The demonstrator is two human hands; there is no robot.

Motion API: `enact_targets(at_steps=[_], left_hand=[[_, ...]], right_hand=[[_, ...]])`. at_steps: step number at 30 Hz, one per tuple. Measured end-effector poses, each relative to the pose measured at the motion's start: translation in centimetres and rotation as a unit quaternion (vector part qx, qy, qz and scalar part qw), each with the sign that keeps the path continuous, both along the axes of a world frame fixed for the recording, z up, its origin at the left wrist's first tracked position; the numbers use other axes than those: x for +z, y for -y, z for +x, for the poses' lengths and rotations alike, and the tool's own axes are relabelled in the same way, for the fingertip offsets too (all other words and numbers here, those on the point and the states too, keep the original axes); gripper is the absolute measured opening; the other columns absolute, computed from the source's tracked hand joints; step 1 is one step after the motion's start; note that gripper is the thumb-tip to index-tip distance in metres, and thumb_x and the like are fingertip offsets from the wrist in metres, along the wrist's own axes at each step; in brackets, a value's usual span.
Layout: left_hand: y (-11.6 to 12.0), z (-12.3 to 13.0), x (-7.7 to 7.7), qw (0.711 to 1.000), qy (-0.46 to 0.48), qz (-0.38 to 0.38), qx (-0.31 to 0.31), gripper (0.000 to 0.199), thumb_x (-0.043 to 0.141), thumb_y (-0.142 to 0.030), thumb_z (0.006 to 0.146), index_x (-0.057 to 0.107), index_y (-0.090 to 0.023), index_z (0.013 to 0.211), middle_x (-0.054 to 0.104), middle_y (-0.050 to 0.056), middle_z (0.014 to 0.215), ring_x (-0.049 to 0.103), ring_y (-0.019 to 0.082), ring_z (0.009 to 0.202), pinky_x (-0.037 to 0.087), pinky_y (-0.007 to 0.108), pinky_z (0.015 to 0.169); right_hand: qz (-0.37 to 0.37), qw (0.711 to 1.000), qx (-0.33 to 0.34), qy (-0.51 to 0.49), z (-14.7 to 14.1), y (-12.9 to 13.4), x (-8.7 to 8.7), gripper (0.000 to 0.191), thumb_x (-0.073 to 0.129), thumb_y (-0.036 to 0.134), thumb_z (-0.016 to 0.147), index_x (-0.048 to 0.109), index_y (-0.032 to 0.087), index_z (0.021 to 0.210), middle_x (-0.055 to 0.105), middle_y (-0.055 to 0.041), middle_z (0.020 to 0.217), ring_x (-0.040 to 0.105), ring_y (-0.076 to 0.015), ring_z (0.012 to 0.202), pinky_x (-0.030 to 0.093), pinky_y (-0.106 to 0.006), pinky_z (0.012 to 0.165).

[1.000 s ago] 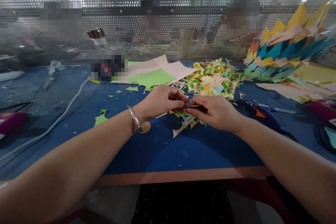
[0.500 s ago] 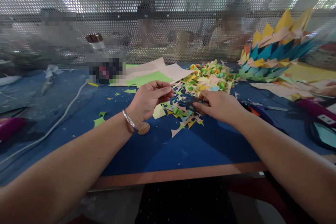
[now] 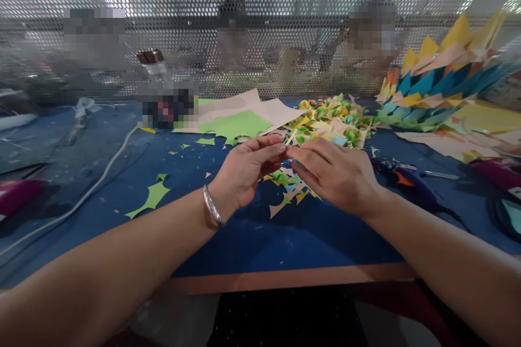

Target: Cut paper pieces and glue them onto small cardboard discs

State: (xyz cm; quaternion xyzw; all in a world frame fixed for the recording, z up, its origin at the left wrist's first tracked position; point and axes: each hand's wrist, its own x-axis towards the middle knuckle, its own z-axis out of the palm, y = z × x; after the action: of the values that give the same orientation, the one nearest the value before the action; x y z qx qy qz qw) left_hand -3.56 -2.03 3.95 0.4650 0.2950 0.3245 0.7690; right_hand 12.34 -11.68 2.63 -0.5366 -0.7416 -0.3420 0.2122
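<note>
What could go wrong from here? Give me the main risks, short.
The pale paper strip, pinched by the left hand, could slip and be lost among the loose scraps below. The right hand, close in front of the pile of coloured paper pieces, might brush some of them away. A sideways swing of the right arm could also knock the dark blue tool, apparently a glue gun, lying nearby.

Left hand [image 3: 249,169] — back beside right hand [image 3: 338,171]

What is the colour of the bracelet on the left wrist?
The bracelet is silver, with a shiny surface. It shows in the head view.
</note>
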Motion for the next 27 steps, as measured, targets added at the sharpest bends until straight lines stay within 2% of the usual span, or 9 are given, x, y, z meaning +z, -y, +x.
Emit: enact_targets(at_steps=[8, 11, 14, 20, 23, 27], left_hand=[[1.3, 0.3, 0.1, 0.998, 0.029, -0.054, 0.012, 0.006, 0.07, -0.009, 0.083, 0.072, -0.015, 0.082, 0.07, -0.001, 0.08, 0.064, 0.008, 0.074, 0.05, 0.021, 0.078], [1.6, 0.3, 0.1, 0.998, 0.027, -0.06, 0.008, 0.008, 0.07, -0.008, 0.083, 0.073, -0.015, 0.083, 0.07, 0.0, 0.081, 0.063, 0.008, 0.072, 0.05, 0.021, 0.076], [1.8, 0.4, 0.2, 0.997, 0.025, -0.07, 0.009, 0.01, 0.067, -0.007, 0.084, 0.074, -0.015, 0.083, 0.07, 0.0, 0.08, 0.063, 0.008, 0.07, 0.05, 0.022, 0.076], [1.9, 0.5, 0.3, 0.996, 0.019, -0.086, 0.015, 0.009, 0.068, -0.007, 0.084, 0.073, -0.014, 0.081, 0.069, 0.0, 0.078, 0.062, 0.008, 0.07, 0.05, 0.022, 0.077], [1.6, 0.6, 0.3, 0.997, 0.024, -0.076, 0.014, 0.006, 0.072, -0.009, 0.081, 0.071, -0.014, 0.081, 0.069, -0.001, 0.077, 0.062, 0.008, 0.07, 0.05, 0.022, 0.076], [1.1, 0.7, 0.2, 0.999, 0.035, -0.042, 0.001, 0.01, 0.076, -0.009, 0.076, 0.068, -0.015, 0.076, 0.067, -0.003, 0.073, 0.062, 0.007, 0.067, 0.05, 0.022, 0.075]], right_hand=[[0.009, 0.998, 0.049, 0.03, -0.2, -0.4, 0.0, 0.031, 0.044, 0.022, 0.102, 0.074, 0.024, 0.104, 0.075, -0.0049, 0.095, 0.066, -0.0173, 0.084, 0.045, -0.029, 0.063], [-0.002, 0.998, 0.057, 0.009, -0.4, -0.6, -0.1, 0.03, 0.045, 0.022, 0.102, 0.074, 0.025, 0.102, 0.075, -0.0045, 0.09, 0.065, -0.016, 0.079, 0.045, -0.029, 0.063], [0.018, 0.997, 0.071, 0.0, -0.7, -0.8, -0.1, 0.029, 0.046, 0.022, 0.101, 0.074, 0.023, 0.094, 0.074, -0.0036, 0.082, 0.064, -0.0148, 0.075, 0.044, -0.028, 0.062], [0.022, 0.997, 0.07, 0.017, -0.8, -0.7, 0.0, 0.035, 0.041, 0.021, 0.103, 0.074, 0.022, 0.091, 0.074, -0.0036, 0.081, 0.066, -0.0145, 0.075, 0.045, -0.028, 0.062], [0.04, 0.995, 0.088, 0.015, -0.6, -0.6, -0.1, 0.029, 0.045, 0.017, 0.101, 0.073, 0.022, 0.094, 0.075, -0.0041, 0.086, 0.067, -0.0147, 0.076, 0.047, -0.027, 0.063], [0.039, 0.986, 0.142, -0.076, -0.3, -0.7, -0.4, 0.013, 0.056, 0.016, 0.097, 0.069, 0.02, 0.099, 0.073, -0.0065, 0.094, 0.067, -0.0154, 0.08, 0.05, -0.027, 0.066]])
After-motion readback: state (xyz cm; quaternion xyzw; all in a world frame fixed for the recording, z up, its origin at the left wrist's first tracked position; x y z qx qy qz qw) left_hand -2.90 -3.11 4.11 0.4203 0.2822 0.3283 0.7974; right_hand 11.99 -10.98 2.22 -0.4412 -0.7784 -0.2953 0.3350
